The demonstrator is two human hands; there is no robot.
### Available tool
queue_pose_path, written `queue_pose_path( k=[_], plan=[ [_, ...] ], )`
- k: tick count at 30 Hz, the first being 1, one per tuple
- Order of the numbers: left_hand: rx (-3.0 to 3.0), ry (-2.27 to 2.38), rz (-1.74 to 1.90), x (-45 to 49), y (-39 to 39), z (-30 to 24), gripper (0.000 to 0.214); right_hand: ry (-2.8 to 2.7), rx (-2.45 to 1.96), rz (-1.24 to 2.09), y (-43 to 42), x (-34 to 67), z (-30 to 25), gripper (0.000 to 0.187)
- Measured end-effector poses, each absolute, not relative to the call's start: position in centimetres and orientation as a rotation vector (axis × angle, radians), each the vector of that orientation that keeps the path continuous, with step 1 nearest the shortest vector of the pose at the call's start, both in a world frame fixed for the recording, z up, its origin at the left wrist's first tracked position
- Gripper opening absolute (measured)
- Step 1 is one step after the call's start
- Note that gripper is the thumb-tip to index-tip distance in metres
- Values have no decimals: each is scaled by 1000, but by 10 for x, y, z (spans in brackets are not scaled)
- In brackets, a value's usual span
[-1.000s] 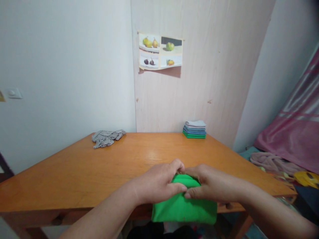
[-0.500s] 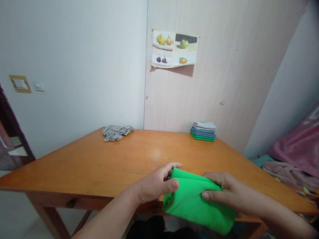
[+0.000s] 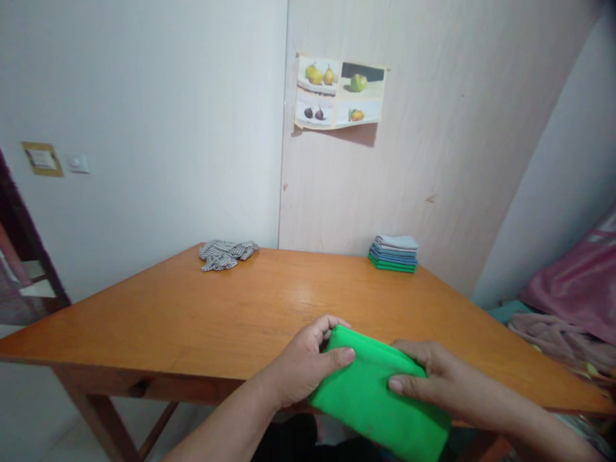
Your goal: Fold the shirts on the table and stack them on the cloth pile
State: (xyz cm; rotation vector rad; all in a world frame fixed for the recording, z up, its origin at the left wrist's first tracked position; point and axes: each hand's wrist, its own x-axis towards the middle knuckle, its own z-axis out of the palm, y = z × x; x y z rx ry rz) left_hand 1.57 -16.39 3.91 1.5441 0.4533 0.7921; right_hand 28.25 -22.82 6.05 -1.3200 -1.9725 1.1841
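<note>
Folded green cloth [image 3: 373, 401] at the near edge of the wooden table [image 3: 216, 314], its lower part overhanging the edge. Left hand [image 3: 303, 362] grips the cloth's left end, thumb on top and fingers curled behind. Right hand [image 3: 433, 378] clasps the right side, thumb pressed on the upper face. Far left, a crumpled striped cloth [image 3: 225, 253]; far right, by the wall, a stack of folded cloths [image 3: 394, 253]. Fruit picture [image 3: 339, 93] above.
</note>
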Motion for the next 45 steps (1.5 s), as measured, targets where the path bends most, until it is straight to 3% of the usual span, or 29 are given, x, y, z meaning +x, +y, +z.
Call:
queue_pose_path(
  k=[10,17,23,28,30,35,41,45],
  plan=[
    [1427,504,811,13,-160,58,34,-2112,-1371,1147,-226,280,93,41],
    [1733,566,816,7,-137,90,30,-2300,-1407,839,-205,283,115,23],
    [2157,625,909,-5,-114,106,26,-2304,-1419,344,-182,271,117,30],
    [2728,854,1084,-8,-105,66,30,-2245,-1424,-346,-163,263,52,47],
    [2869,852,1078,-10,-107,41,33,-2271,-1385,-457,-160,263,22,52],
    [2984,832,914,-18,-122,9,29,-2374,-1358,-443,-169,267,-11,54],
    [2893,808,853,-31,-141,15,26,-2474,-1313,-283,-195,277,2,54],
    [2839,821,908,-34,-147,11,28,-2280,-1452,-89,-192,278,24,43]
  ],
)
